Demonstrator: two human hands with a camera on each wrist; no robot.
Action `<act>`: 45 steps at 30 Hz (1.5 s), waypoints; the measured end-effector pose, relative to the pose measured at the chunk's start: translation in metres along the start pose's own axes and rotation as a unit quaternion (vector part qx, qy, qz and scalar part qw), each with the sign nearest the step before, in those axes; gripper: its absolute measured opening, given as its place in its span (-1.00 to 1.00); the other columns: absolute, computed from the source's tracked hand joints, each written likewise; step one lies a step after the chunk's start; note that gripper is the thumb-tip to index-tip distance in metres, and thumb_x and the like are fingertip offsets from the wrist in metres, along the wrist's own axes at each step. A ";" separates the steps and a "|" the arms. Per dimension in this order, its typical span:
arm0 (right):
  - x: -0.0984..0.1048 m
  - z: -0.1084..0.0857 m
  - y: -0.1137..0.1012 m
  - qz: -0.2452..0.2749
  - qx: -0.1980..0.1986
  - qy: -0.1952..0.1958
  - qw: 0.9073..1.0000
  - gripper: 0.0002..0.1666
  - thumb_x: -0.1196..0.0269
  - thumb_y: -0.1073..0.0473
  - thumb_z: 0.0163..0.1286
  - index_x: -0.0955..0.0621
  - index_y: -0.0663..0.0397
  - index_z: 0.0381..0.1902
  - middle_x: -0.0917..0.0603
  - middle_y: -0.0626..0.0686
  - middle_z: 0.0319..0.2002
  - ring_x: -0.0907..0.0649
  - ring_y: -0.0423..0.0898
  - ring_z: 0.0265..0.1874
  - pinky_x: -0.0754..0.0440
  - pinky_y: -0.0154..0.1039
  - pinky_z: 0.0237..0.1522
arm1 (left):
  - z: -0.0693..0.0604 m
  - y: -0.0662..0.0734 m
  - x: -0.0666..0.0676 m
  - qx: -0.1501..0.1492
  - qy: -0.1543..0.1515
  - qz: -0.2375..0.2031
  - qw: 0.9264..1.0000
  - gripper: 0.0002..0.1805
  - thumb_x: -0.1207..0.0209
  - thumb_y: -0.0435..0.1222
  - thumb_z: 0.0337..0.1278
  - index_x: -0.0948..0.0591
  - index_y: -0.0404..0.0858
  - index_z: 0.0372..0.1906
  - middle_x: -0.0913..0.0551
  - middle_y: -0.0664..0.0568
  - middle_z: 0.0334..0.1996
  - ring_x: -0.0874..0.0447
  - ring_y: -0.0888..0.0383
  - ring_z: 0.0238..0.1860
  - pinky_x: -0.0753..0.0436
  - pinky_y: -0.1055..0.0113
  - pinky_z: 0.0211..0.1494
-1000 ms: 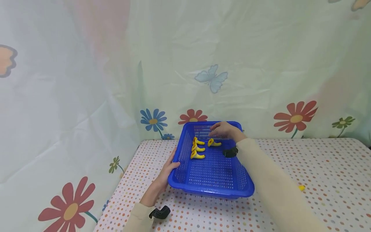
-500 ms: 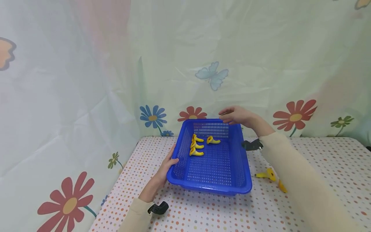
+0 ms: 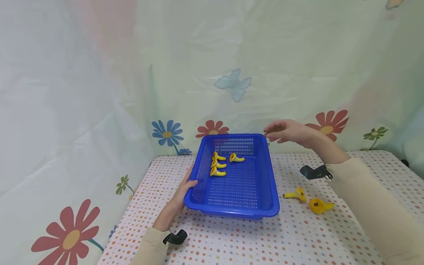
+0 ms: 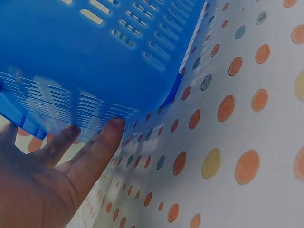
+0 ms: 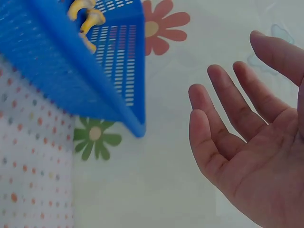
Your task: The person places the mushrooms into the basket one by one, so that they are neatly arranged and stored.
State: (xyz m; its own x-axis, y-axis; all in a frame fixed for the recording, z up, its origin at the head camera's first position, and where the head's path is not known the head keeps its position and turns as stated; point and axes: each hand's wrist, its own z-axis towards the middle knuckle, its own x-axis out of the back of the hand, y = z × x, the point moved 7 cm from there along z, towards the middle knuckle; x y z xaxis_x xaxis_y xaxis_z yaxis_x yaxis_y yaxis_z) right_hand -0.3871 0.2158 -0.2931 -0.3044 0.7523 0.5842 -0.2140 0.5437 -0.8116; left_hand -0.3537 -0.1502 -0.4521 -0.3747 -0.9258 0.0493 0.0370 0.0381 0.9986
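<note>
My left hand [image 3: 180, 189] holds a blue perforated plastic basket [image 3: 232, 211] by its left side, thumb over the rim. From the left wrist view, the fingers [image 4: 102, 147] lie against the outer wall, and the basket's near end looks raised and tilted. Several yellow, curved, trumpet-shaped pieces [image 3: 218, 172] lie inside: three stacked in a column at the left, and a separate trumpet-shaped piece [image 3: 236, 158] right of them. Above and right of the basket's back right corner, my right hand [image 3: 293, 132] hovers with nothing in it, fingers loosely spread, as the right wrist view [image 5: 251, 128] shows.
Right of the basket, a yellow trumpet-shaped piece [image 3: 296, 194] and a rounder yellow-orange one [image 3: 320, 206] rest on the dotted tablecloth [image 3: 232, 244]. A flower-printed curtain [image 3: 265, 99] hangs directly behind the table.
My right hand has risen out of the basket and moved right, past its back corner. The two yellow pieces on the table have come into full view. My left hand keeps its hold.
</note>
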 end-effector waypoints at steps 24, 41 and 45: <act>-0.029 -0.099 0.106 -0.047 -0.086 -0.015 0.995 -0.47 -0.33 0.11 0.49 -0.55 0.38 0.24 -0.70 0.31 0.12 -0.68 0.17 0.06 -0.67 0.20 0.11 | -0.001 -0.001 -0.002 -0.007 -0.011 -0.007 1.000 -0.15 0.12 -0.19 0.52 0.23 0.02 0.73 0.23 -0.13 0.72 0.18 -0.31 0.66 0.03 -0.30 0.60; -0.035 -0.156 0.138 -0.091 -0.061 -0.005 0.994 -0.52 -0.39 0.13 0.43 -0.60 0.33 0.16 -0.72 0.20 0.08 -0.71 0.06 -0.01 -0.65 -0.37 -0.12 | -0.002 0.000 0.000 -0.003 -0.004 -0.008 1.000 -0.16 0.11 -0.16 0.52 0.19 0.06 0.74 0.21 -0.12 0.71 0.16 -0.30 0.66 0.03 -0.32 0.59; -0.035 -0.163 0.148 -0.086 -0.069 0.002 0.994 -0.45 -0.45 0.10 0.37 -0.60 0.32 0.18 -0.71 0.24 0.11 -0.70 0.14 0.04 -0.67 -0.35 -0.12 | -0.003 -0.001 0.000 -0.002 -0.004 -0.005 1.000 -0.16 0.10 -0.15 0.52 0.19 0.06 0.74 0.21 -0.12 0.72 0.17 -0.30 0.66 0.03 -0.33 0.59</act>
State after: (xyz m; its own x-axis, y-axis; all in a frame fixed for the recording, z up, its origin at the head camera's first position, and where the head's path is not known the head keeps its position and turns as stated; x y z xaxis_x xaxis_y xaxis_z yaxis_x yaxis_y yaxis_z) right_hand -0.2572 0.3305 -0.4326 -0.2700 0.6451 0.7148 -0.1323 0.7104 -0.6912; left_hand -0.3509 -0.1510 -0.4530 -0.3821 -0.9233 0.0384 0.0357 0.0268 0.9990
